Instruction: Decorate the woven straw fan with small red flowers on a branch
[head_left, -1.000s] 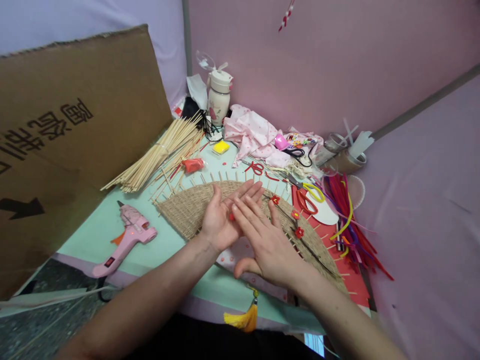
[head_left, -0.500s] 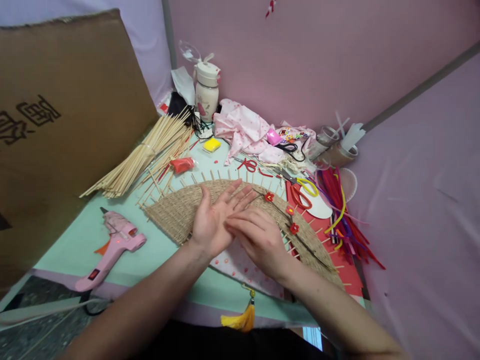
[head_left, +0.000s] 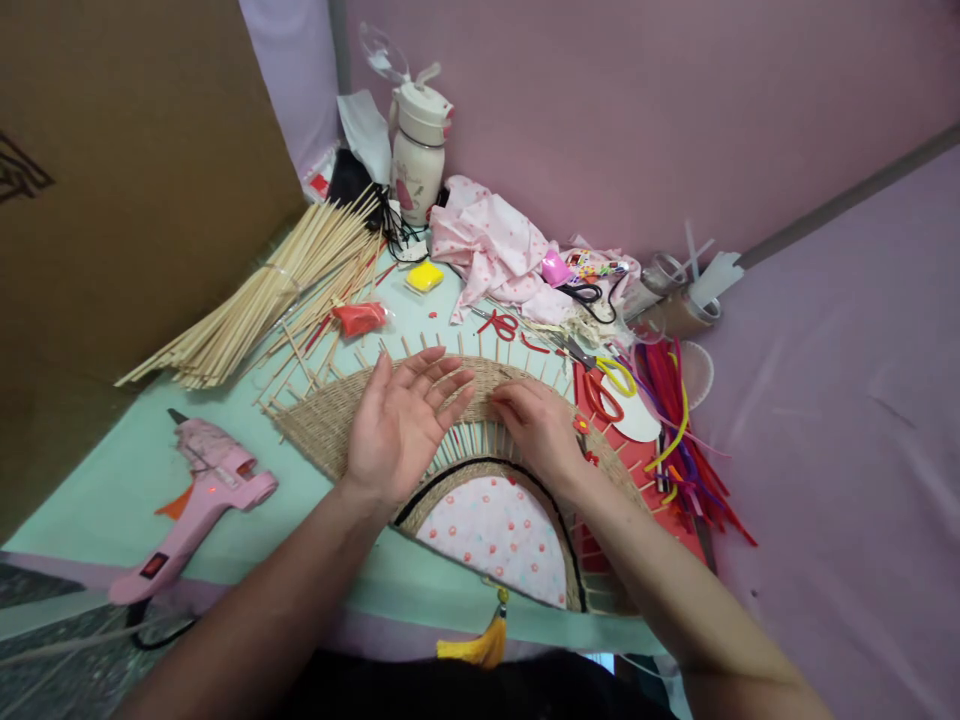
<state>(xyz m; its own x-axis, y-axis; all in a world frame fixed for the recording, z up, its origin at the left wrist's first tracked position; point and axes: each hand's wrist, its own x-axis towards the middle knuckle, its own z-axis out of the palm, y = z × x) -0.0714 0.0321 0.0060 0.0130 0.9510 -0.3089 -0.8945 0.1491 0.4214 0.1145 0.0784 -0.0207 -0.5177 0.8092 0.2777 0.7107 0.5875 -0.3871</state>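
A woven fan (head_left: 315, 410) with thin sticks poking past its upper rim lies on the table. Its lower middle is a half-round of white cloth (head_left: 487, 530) with red dots, edged in black. My left hand (head_left: 397, 430) is palm up over the fan's left part, fingers stretched out, with nothing visible on it. Over the upper middle of the weave, my right hand (head_left: 540, 425) pinches thumb and fingers together; what they hold, if anything, is hidden. Beside that wrist show red flowers (head_left: 581, 425). A yellow tassel (head_left: 486, 640) hangs at the fan's bottom edge.
A pink glue gun (head_left: 214, 490) lies at left, below bundled sticks (head_left: 247, 310) and a cardboard sheet (head_left: 135, 200). Behind are red clay (head_left: 360, 319), yellow clay (head_left: 424, 278), a bottle (head_left: 418, 160) and pink cloth (head_left: 487, 240). Scissors (head_left: 604, 395) and pipe cleaners (head_left: 667, 400) lie right.
My right hand has moved from over my left palm to the fan's upper middle, still pinched. My left hand has shifted left, uncovering the dotted cloth. The view has shifted slightly.
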